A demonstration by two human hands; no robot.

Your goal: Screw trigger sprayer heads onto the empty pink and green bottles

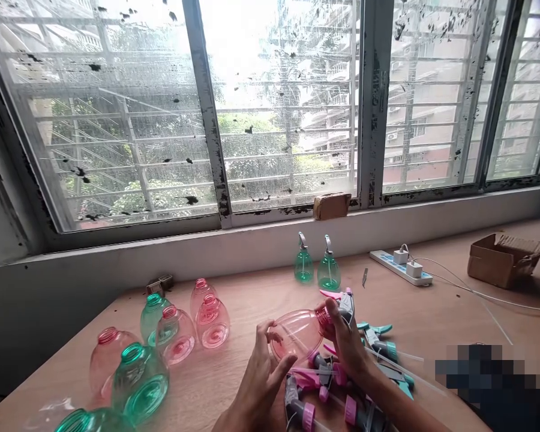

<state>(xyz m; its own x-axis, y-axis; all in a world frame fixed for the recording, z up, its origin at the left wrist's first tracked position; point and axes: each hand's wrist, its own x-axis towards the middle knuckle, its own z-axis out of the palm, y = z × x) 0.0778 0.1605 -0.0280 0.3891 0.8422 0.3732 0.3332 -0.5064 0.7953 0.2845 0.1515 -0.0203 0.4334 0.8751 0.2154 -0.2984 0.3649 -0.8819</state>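
A pink transparent bottle (297, 333) lies on its side above the wooden table (436, 312), held between both hands. My left hand (261, 372) cups its rounded base with curled fingers. My right hand (346, 342) grips the neck, where a grey spray head with a pink trigger (342, 300) sits. Its dip tube runs inside the bottle. Below my hands lies a pile of loose spray heads, pink ones (317, 384) and teal ones (382, 345).
Several empty pink bottles (212, 321) and green bottles (140, 381) stand at the left. Two green bottles with spray heads (317, 267) stand by the window sill. A power strip (400, 267) and a cardboard box (504, 258) are at the right.
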